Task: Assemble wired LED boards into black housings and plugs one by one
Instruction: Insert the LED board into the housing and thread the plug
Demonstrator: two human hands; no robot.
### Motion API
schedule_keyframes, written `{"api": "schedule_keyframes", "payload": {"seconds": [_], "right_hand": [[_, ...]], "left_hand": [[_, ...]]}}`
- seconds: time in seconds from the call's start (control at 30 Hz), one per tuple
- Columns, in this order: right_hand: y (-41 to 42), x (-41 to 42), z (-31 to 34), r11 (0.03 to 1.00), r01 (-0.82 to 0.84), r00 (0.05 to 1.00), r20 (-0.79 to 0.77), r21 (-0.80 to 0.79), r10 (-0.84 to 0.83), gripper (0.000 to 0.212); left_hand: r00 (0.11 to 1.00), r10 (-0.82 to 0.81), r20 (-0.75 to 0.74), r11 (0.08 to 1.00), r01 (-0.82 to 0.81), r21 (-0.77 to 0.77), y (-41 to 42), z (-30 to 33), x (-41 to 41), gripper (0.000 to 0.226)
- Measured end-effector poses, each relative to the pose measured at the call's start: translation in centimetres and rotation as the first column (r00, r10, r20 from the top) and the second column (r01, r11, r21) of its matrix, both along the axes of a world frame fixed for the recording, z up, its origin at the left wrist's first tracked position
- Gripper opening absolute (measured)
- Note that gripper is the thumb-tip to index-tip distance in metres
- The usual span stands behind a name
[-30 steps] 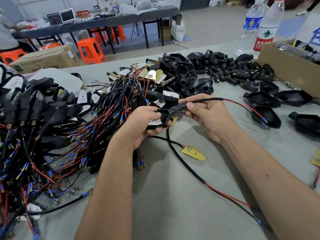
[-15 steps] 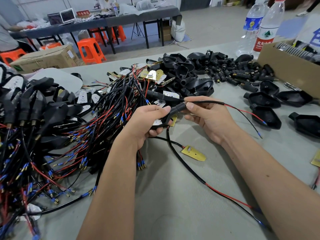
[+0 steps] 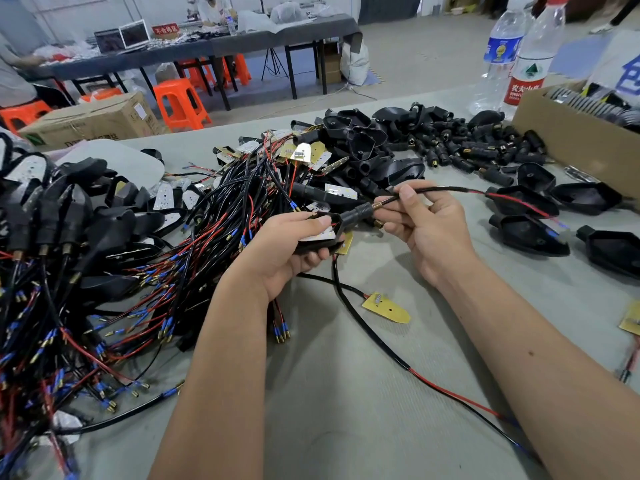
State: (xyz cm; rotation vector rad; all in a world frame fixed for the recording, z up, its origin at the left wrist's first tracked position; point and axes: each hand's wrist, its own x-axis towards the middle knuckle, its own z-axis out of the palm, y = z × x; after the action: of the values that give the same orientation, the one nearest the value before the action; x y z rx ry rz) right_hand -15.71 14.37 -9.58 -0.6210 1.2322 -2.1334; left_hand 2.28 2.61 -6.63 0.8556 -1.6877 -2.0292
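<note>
Left hand [image 3: 284, 251] wrapped round a black housing [image 3: 317, 245] with a white LED board [image 3: 317, 235] seated in its mouth; right hand [image 3: 426, 230] pinching the black cable [image 3: 440, 189] just behind a brass threaded tip [image 3: 379, 204], which pokes from the black plug [image 3: 356, 213] at the housing's neck. Both hands clamped, close together above the grey surface [image 3: 346, 410]. Light parts by the look of them, the housing rigid, the cable limp and likely to sag, the board thin and probably easy to crack; best held by the housing body and by the cable near the plug, not by the red and black leads [image 3: 526, 202]. Below, a spare yellow-backed board [image 3: 386, 306] on its own cable. Left, a tangled heap of wired boards [image 3: 156, 271]; beyond, loose empty housings [image 3: 367, 147] and plugs [image 3: 460, 150]; far right, a cardboard box [image 3: 571, 140] and two water bottles [image 3: 519, 64].
</note>
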Motion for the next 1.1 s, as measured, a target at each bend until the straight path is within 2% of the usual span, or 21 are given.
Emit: {"api": "schedule_keyframes", "payload": {"seconds": [0.17, 0.43, 0.53, 0.6, 0.67, 0.83, 0.97, 1.1], "right_hand": [[0.11, 0.08, 0.13, 0.999, -0.032, 0.999, 0.022, -0.007, 0.032, 0.004], [0.48, -0.14, 0.14, 0.998, -0.057, 0.998, 0.018, 0.036, 0.057, 0.003], [0.34, 0.08, 0.12, 0.996, -0.071, 0.997, -0.002, 0.059, 0.072, 0.010], [0.34, 0.22, 0.22, 0.993, -0.094, 0.996, 0.003, 0.070, 0.094, 0.001], [0.39, 0.12, 0.25, 0.991, -0.111, 0.994, 0.013, 0.072, 0.110, 0.014], [0.47, -0.09, 0.29, 0.982, -0.170, 0.985, 0.006, 0.077, 0.170, 0.024], [0.34, 0.32, 0.12, 0.971, -0.216, 0.975, -0.034, 0.106, 0.221, 0.022], [0.31, 0.17, -0.11, 0.965, -0.251, 0.968, 0.025, 0.080, 0.250, 0.019]], "left_hand": [[1.000, -0.020, -0.010, 0.997, 0.021, 0.068, -0.14, 0.21, 0.39, 0.027], [0.997, -0.067, 0.043, 0.994, 0.071, -0.078, -0.03, -0.21, 0.47, 0.024], [0.997, -0.066, 0.046, 0.994, 0.069, -0.089, 0.01, -0.26, 0.35, 0.025], [0.997, -0.059, 0.045, 0.994, 0.063, -0.091, -0.01, -0.34, 0.30, 0.025], [0.997, -0.057, 0.045, 0.994, 0.061, -0.096, -0.09, -0.41, 0.33, 0.024], [0.998, -0.061, 0.018, 0.994, 0.062, -0.089, 0.01, -0.41, 0.25, 0.023], [0.998, -0.060, 0.013, 0.994, 0.061, -0.094, 0.28, -0.45, 0.05, 0.021], [0.997, -0.066, 0.038, 0.991, 0.070, -0.112, 0.27, -0.30, 0.11, 0.021]]}}
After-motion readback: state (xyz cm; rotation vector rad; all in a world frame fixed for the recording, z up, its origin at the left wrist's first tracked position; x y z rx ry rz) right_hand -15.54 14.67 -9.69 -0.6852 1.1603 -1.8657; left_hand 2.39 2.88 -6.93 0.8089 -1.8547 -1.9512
